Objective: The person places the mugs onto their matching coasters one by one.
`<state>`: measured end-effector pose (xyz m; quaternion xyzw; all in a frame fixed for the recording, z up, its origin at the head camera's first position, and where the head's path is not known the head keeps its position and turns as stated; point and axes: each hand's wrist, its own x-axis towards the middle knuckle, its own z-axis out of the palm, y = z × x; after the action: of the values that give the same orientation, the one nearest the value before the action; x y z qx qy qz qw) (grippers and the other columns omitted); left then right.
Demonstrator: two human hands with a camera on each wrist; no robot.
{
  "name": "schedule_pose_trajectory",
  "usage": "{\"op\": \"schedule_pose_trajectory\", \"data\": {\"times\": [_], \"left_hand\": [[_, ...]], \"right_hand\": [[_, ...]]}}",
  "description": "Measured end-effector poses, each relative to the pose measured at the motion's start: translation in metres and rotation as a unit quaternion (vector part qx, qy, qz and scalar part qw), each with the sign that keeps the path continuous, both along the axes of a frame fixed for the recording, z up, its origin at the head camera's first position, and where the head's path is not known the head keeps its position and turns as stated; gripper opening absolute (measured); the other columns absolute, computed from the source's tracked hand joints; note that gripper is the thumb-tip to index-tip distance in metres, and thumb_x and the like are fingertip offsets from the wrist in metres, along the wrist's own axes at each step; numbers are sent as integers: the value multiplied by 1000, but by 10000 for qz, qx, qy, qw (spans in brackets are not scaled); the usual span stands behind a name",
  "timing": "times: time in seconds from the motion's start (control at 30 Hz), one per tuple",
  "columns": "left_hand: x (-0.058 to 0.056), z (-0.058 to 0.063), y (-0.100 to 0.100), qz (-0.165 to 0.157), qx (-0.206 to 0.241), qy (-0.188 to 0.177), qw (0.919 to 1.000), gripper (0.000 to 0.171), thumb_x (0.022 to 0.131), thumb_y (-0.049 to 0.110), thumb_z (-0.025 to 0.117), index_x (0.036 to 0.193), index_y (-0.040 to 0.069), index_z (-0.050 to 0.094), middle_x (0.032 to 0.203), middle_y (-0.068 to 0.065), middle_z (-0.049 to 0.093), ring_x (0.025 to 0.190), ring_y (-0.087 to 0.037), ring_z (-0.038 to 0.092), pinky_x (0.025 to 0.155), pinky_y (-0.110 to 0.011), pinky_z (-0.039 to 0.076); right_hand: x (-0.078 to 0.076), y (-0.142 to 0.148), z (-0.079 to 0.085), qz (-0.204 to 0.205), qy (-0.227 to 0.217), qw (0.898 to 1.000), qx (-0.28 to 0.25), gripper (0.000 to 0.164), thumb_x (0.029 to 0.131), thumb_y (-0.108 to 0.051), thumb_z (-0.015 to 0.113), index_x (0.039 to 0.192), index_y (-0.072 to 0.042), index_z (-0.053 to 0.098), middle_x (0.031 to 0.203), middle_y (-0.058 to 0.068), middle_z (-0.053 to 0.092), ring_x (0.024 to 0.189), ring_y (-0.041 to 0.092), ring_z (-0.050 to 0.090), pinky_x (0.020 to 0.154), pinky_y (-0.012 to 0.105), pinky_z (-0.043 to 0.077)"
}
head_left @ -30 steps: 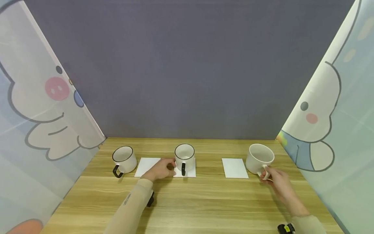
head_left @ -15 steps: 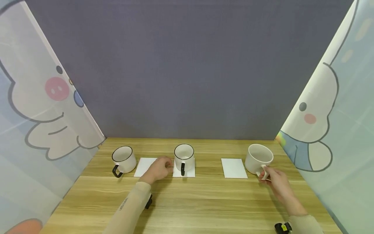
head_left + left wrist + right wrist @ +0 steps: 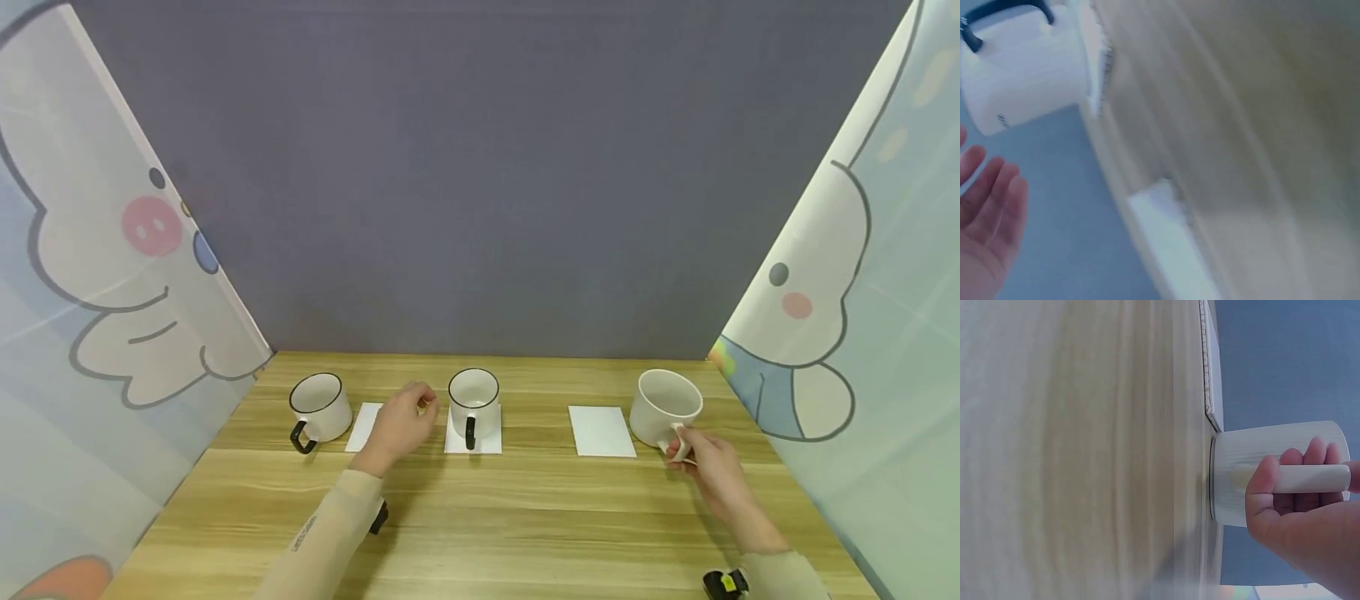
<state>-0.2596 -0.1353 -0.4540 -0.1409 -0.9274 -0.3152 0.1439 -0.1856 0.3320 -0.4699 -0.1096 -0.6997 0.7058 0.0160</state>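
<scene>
My right hand (image 3: 712, 471) grips the handle of an all-white mug (image 3: 666, 404) at the right of the table. In the right wrist view the fingers curl round the white handle (image 3: 1313, 479), and the mug's base sits at the tabletop beside a white square (image 3: 1212, 369). My left hand (image 3: 402, 421) holds nothing and hovers over the leftmost white square (image 3: 363, 427), partly hiding it. Just right of that hand, apart from it, a black-rimmed white mug (image 3: 474, 400) stands on the middle white square (image 3: 491, 445), its black handle facing me.
Another black-rimmed white mug (image 3: 322, 412) stands on bare wood at the left, beside the leftmost square. A third white square (image 3: 602, 432) lies left of the all-white mug. A grey panel (image 3: 480, 183) rises behind the wooden table (image 3: 525, 517), with printed curtains at both sides.
My left hand has drawn away from the middle mug and square, moving left, back and up. The right hand keeps its grip on the all-white mug, which has not visibly moved.
</scene>
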Motion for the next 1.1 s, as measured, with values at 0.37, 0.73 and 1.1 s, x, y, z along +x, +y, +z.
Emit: {"op": "schedule_pose_trajectory", "data": {"times": [0.37,0.73,1.1], "left_hand": [[11,30,19,31,520,838,9951,7,95,14,67,94,9,70,93,-3,66,85,-20,63,72,-36,54],[13,39,30,-478,1037,1139,9869,5,96,11,67,98,8,71,96,-3,69,88,-18,65,74,-35,57],[14,48,45,-771,1188,1171,9830,8,96,11,67,101,6,71,98,-6,68,91,-28,65,76,-39,56]], "right_hand": [[0,-4,2,-9,193,9998,-56,35,109,-21,48,94,6,64,80,3,62,76,15,60,71,29,57],[-2,-7,1,-190,210,9996,-52,35,108,-21,48,90,4,65,76,1,62,73,13,60,68,27,56],[0,-8,1,-180,298,9994,17,36,109,-21,47,87,2,64,76,2,62,72,14,60,67,28,57]]}}
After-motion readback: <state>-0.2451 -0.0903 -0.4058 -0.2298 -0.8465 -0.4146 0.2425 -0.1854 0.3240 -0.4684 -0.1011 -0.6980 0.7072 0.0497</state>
